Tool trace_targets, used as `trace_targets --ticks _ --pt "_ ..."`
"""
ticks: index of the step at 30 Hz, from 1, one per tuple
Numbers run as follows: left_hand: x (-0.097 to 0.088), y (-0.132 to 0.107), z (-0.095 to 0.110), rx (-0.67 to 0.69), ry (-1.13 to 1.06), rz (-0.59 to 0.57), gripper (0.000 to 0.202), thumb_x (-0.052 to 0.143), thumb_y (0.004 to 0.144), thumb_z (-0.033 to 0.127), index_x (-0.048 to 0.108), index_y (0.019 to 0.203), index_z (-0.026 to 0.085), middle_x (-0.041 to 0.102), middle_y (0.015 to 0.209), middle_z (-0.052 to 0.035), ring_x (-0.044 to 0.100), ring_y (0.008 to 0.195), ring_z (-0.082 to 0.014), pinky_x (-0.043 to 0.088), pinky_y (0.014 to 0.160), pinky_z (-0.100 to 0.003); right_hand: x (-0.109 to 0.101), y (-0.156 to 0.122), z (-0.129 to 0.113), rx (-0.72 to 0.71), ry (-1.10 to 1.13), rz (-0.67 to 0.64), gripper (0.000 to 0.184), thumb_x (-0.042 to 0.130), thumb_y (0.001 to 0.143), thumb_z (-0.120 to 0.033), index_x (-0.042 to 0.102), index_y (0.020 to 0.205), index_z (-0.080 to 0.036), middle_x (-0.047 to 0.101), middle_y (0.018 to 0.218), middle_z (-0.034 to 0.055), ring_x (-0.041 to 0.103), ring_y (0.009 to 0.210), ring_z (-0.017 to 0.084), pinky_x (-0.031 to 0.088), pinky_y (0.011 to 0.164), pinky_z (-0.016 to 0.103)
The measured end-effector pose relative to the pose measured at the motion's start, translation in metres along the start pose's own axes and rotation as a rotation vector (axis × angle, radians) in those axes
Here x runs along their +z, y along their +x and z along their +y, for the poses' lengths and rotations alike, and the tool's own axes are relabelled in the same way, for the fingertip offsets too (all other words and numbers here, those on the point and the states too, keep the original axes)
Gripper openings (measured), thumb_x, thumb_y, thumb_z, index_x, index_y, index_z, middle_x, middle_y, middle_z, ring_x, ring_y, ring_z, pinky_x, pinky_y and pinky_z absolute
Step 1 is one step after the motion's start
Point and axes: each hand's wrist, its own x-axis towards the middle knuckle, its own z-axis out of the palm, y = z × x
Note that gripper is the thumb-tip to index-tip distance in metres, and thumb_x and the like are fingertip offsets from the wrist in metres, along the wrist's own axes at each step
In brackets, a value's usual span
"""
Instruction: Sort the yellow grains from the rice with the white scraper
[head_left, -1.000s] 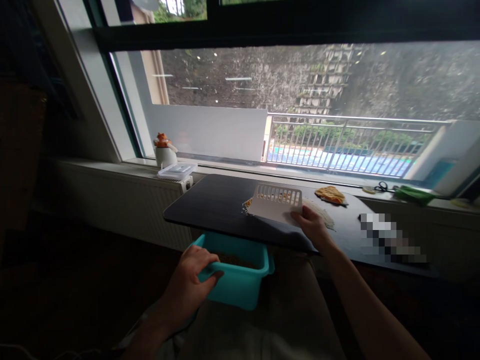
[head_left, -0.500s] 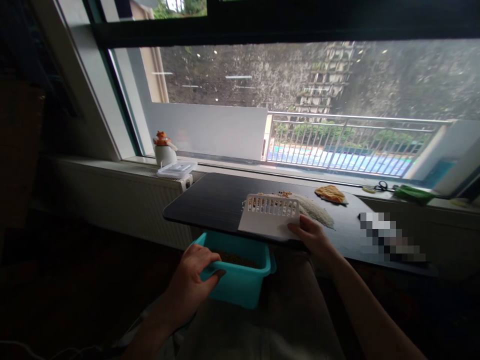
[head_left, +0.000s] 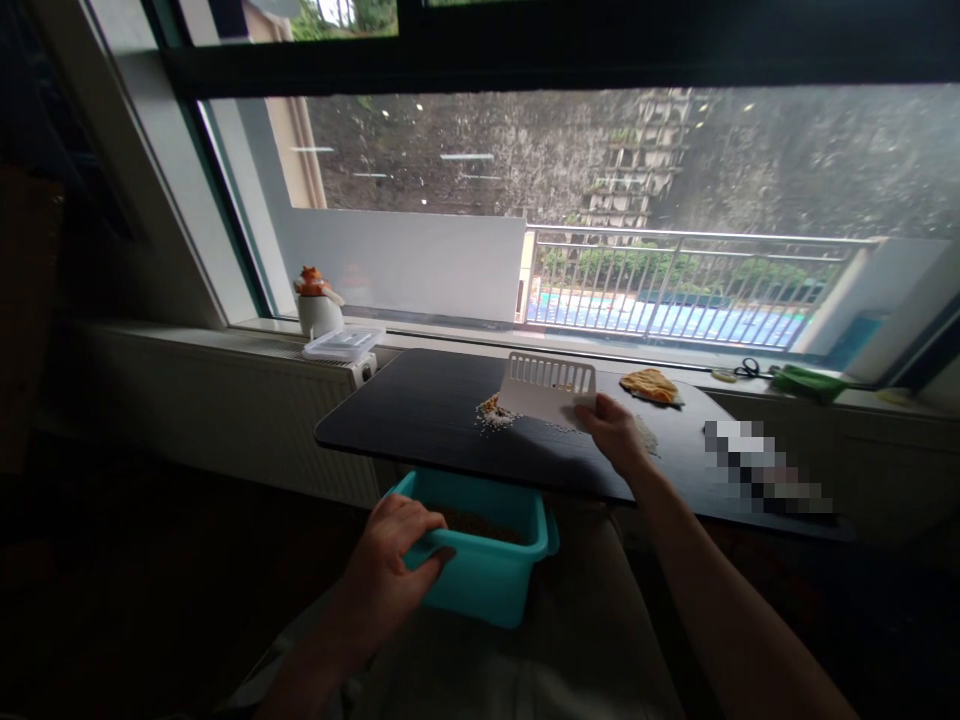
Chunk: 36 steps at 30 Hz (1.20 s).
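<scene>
1. A wide window looks onto a railing and a grey wall. Below it, a dark table (head_left: 420, 420) juts from the sill toward me.
2. My right hand (head_left: 615, 435) pinches the right end of the white slotted scraper (head_left: 547, 392). The scraper stands tilted on the tabletop, slots uppermost, with a small heap of mixed grains (head_left: 495, 415) at its lower left corner.
3. I judge the scraper to be thin, stiff, light plastic, best held by its plain end. The grains are loose and would scatter easily.
4. My left hand (head_left: 394, 560) is clamped on the near left rim of the teal bin (head_left: 487, 570), which sits under the table's near edge with brownish grains inside.
5. A yellow rag (head_left: 651, 385) lies far right, with scissors (head_left: 742, 370) on the sill beyond it. A clear box (head_left: 343, 343) sits on the sill to the left. Nothing lies between the scraper and the near edge.
</scene>
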Motion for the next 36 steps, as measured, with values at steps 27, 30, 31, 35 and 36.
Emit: trace_targets --ticks 27,30,31,35,36 --pt "0.008 0.004 0.005 -0.032 -0.063 -0.051 0.004 0.066 0.079 0.017 0.065 0.081 0.021 0.064 0.077 0.0001 0.058 0.082 -0.0218 0.046 0.086 -0.04 -0.007 0.0 0.005 0.216 0.12 -0.044 0.024 0.069 0.056 -0.029 0.07 0.08 -0.026 0.076 0.084 0.0004 0.071 0.079 0.027 0.058 0.071 0.037" --pt "0.008 0.004 0.004 -0.023 -0.061 -0.045 0.003 0.066 0.08 0.018 0.065 0.081 0.021 0.064 0.077 -0.0001 0.058 0.082 -0.0221 0.046 0.087 -0.041 -0.006 -0.001 0.003 0.229 0.149 -0.053 0.026 0.069 0.057 -0.027 0.071 0.082 -0.026 0.076 0.084 0.0001 0.071 0.079 0.027 0.058 0.073 0.037" --pt "0.008 0.004 0.003 -0.02 -0.06 -0.042 0.003 0.066 0.08 0.018 0.065 0.081 0.021 0.064 0.077 0.0 0.058 0.082 -0.0221 0.046 0.087 -0.041 -0.005 -0.001 0.002 0.232 0.16 -0.057 0.026 0.069 0.056 -0.026 0.071 0.082 -0.026 0.076 0.084 -0.0001 0.071 0.079 0.027 0.058 0.073 0.036" --pt "0.008 0.004 0.001 -0.011 -0.056 -0.031 0.004 0.067 0.079 0.018 0.065 0.082 0.021 0.064 0.078 0.0003 0.058 0.082 -0.0221 0.046 0.087 -0.041 -0.003 -0.004 -0.002 0.231 0.192 -0.075 0.027 0.072 0.055 -0.025 0.073 0.083 -0.026 0.076 0.084 -0.0007 0.07 0.079 0.025 0.057 0.074 0.035" --pt "0.008 0.004 0.0 -0.011 -0.055 -0.027 0.004 0.067 0.079 0.018 0.065 0.082 0.021 0.064 0.078 0.0005 0.058 0.082 -0.022 0.046 0.087 -0.041 -0.004 -0.006 -0.003 0.228 0.195 -0.076 0.028 0.073 0.055 -0.025 0.073 0.083 -0.025 0.076 0.085 -0.0007 0.07 0.079 0.025 0.057 0.074 0.034"
